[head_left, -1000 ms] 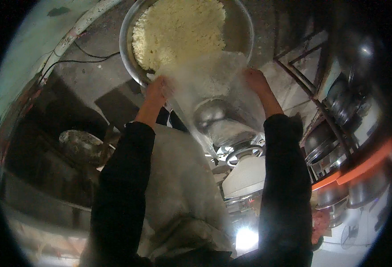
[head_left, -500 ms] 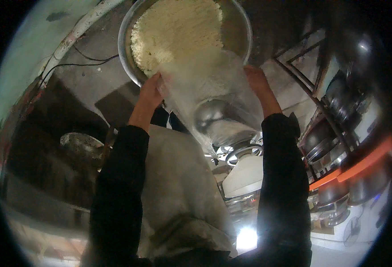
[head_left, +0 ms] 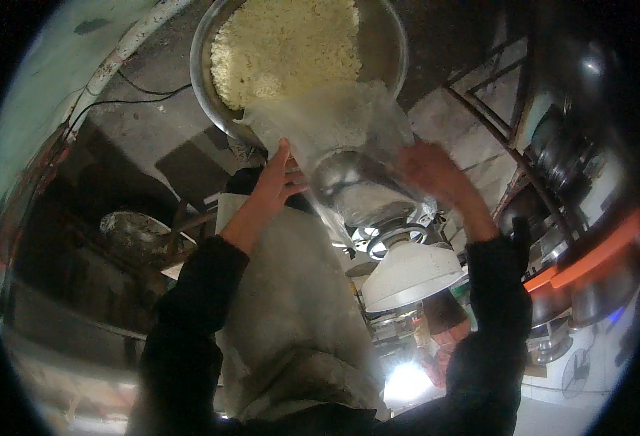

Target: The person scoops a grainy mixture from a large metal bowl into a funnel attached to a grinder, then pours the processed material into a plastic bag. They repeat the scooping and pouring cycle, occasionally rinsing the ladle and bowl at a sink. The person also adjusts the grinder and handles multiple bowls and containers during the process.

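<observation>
A large round metal basin (head_left: 202, 80) holds a heap of pale yellow crumbly food (head_left: 287, 47) at the top of the view. Clear plastic (head_left: 313, 112), like a thin bag or sheet, lies over the basin's near rim and drapes down across a shiny metal bowl (head_left: 338, 174). My left hand (head_left: 280, 178) is open beside the plastic's left edge, thumb up and fingers apart. Next to its right edge, my right hand (head_left: 432, 171) is smeared by motion, so its grip does not show clearly.
Below the bowl stands a white scale-like body (head_left: 411, 276) with a round metal ring. Metal bars (head_left: 491, 120) and a shelf with an orange edge (head_left: 589, 254) and metal pots are at right. A black cable (head_left: 116, 102) runs along the floor at left. A light-coloured apron (head_left: 291, 291) covers my front.
My left hand has let go of the plastic, moved nearer to me and spread its fingers. My right hand has shifted nearer and slightly right. The plastic now lies lower over the rim.
</observation>
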Demonstrator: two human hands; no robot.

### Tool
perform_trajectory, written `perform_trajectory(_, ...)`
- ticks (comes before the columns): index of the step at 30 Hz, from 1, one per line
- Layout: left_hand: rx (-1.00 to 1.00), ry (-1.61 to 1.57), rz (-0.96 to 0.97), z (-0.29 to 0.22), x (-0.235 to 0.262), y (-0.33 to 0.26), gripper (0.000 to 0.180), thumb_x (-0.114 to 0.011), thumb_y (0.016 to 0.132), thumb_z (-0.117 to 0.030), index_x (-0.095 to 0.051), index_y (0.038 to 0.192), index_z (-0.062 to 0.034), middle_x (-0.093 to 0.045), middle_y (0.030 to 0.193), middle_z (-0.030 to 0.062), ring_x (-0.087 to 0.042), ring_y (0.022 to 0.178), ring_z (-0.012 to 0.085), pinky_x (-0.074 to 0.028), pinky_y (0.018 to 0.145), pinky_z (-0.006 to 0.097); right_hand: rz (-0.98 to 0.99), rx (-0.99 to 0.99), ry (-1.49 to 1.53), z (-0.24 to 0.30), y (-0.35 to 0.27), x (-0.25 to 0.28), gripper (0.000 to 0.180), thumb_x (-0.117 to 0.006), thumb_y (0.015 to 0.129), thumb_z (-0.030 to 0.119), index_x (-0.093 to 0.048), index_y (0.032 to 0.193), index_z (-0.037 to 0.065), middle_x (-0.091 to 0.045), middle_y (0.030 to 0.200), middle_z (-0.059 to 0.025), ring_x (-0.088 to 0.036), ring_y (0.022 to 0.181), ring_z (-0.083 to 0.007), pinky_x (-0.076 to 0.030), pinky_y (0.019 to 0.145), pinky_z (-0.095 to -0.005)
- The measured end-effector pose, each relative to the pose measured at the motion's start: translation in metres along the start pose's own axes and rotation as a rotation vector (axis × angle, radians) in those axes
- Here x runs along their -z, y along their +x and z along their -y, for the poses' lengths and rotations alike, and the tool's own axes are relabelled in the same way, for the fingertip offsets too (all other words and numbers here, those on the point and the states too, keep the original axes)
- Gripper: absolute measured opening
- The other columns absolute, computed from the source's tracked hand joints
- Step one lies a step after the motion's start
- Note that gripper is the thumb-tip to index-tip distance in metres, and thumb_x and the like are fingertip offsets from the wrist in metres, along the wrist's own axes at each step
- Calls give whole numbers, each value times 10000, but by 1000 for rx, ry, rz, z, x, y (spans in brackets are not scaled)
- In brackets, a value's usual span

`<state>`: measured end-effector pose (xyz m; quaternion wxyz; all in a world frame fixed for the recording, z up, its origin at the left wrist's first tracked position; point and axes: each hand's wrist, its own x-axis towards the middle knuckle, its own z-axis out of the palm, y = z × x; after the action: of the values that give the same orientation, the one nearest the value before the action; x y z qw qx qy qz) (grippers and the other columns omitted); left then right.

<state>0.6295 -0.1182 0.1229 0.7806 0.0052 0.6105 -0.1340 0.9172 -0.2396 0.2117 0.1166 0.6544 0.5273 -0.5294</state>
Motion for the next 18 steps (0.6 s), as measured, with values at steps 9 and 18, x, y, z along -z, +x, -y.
perform_trajectory(9,257,96,591,4,-21,64,485,-546,947,-444,-572,1258,-73,-626,1192,65,-615,1057,190,-510,896,373,44,-311,190,44,-41,-33,392,-600,874,389,-687,753,26,-656,772,-195,-641,751,-382,-506,716,-478)
perform_trajectory(18,412,-120,669,18,-9,85,381,-577,928,-270,-581,1221,-27,-639,1149,105,-641,1003,205,-539,857,383,-44,-233,252,36,-43,-43,323,-625,853,342,-686,741,45,-652,779,-170,-636,744,-366,-499,690,-473)
